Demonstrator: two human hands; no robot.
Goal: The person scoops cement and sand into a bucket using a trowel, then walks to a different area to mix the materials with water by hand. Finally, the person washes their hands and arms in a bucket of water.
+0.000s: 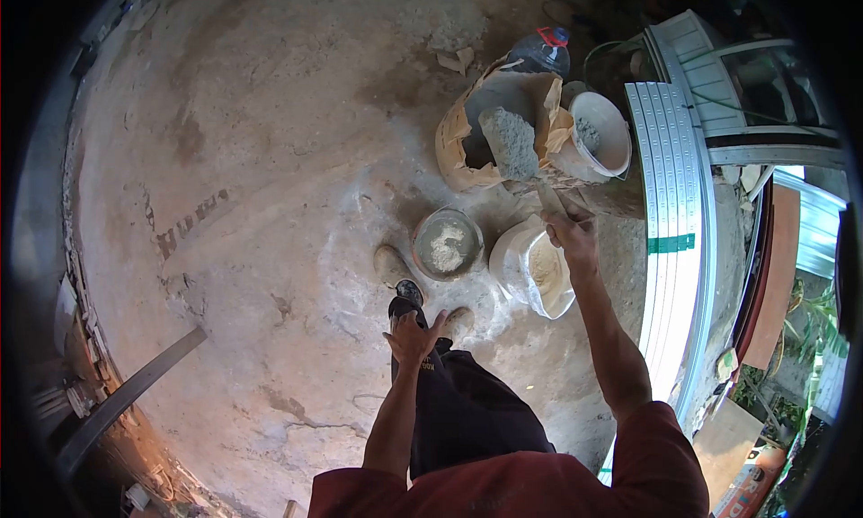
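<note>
— While the left hand [413, 338] rests on the knee, what are its fingers doing?
— They're spread loose, holding nothing. Beyond it, a round pan [447, 245] of grey powder sits on the concrete floor [252, 158], just beside a white sack [530, 271].
— And the right hand [573, 236]?
— Its fingers are clenched on the trowel [545, 191] handle. The blade, heaped with cement [508, 140], hangs over the open paper bag [449, 140], and a white bucket [620, 131] stands beside it.

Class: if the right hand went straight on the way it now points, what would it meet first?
Probably the open paper sack, beyond the loaded trowel that the right hand holds; depth is unclear.
</note>
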